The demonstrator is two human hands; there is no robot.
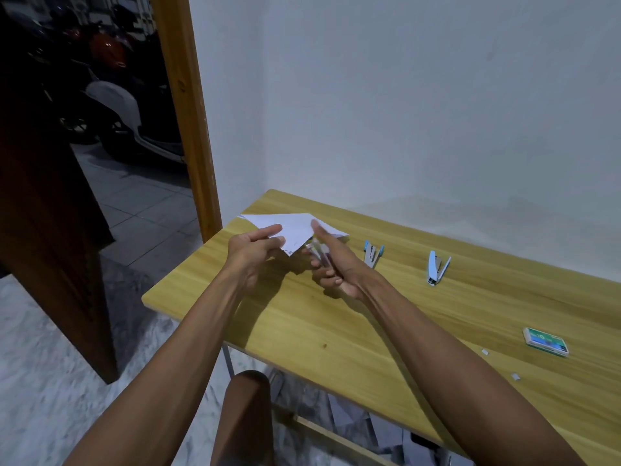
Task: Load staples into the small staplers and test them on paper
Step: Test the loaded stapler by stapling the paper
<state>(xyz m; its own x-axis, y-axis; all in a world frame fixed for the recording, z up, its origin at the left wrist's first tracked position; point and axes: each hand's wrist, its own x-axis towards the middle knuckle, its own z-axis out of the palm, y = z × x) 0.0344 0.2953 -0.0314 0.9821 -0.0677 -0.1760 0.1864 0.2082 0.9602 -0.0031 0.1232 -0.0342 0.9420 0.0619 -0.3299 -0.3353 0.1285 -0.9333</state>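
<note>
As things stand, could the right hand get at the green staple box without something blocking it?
Probably yes for the path: the tabletop between the right hand and the staple box is bare apart from tiny scraps. But that hand is gripping a stapler, so it would need freeing first.

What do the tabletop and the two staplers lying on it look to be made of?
Tabletop: pale wood-grain surface with a slight sheen, probably laminate rather than solid wood. Near stapler and far stapler: light-blue glossy shells, likely plastic, lying open with silvery, seemingly metal, inner rails.
</note>
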